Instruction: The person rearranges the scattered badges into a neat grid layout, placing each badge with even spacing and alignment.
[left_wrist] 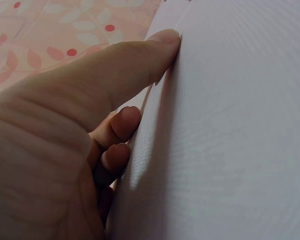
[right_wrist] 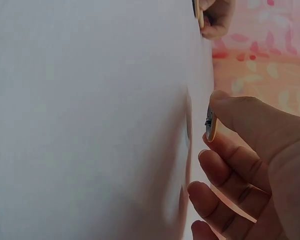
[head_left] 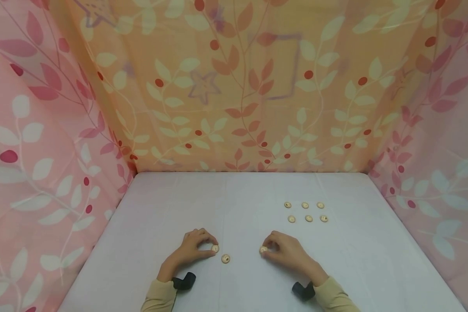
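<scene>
With thumb and index finger, my left hand (head_left: 193, 249) holds a small round wooden disc (head_left: 215, 248) at the tabletop; in the left wrist view that hand (left_wrist: 65, 115) hides the disc. A second disc (head_left: 225, 258) lies on the table just right of the left fingertips. Further right, my right hand (head_left: 286, 250) pinches another disc (head_left: 263, 250) by its edge. In the right wrist view this disc (right_wrist: 210, 125) is tilted on edge, showing a pale wooden rim and a dark, shiny face, lifted off the cloth. The other right fingers (right_wrist: 215, 167) are loosely bent below it.
Several like discs (head_left: 305, 205) lie in two rows of three at the back right of the white-covered table (head_left: 171, 199). Patterned curtains (head_left: 234, 86) stand along the back and both sides. Each wrist wears a black camera mount (head_left: 184, 281).
</scene>
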Demonstrator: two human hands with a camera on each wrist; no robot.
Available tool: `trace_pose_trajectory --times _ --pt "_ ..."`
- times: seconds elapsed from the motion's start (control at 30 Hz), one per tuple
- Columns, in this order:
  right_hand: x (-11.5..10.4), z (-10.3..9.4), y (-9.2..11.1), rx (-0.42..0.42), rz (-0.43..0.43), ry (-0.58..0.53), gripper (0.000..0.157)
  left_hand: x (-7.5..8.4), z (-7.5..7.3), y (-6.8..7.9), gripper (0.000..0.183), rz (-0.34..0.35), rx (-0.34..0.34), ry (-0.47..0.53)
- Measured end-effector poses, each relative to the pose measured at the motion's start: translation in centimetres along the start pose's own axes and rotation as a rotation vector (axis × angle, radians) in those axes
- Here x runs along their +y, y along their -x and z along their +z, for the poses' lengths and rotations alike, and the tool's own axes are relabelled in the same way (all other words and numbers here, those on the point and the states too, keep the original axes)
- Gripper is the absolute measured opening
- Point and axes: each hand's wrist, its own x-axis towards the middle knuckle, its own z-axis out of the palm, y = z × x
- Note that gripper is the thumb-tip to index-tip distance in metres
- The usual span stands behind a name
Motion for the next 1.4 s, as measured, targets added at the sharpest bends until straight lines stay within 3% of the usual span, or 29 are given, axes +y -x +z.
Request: trace_pose_trajectory --times 0.47,1.4 --pt "2.1 -1.6 0.8 0.053 0.103 0.014 0.017 -0.2 0.1 0.0 0.021 -0.003 -0.001 0.001" --pt "6.2 -3.7 2.1 0.176 0.170 0.066 0.021 -0.1 0.0 0.0 0.022 0.019 0.020 -0.022"
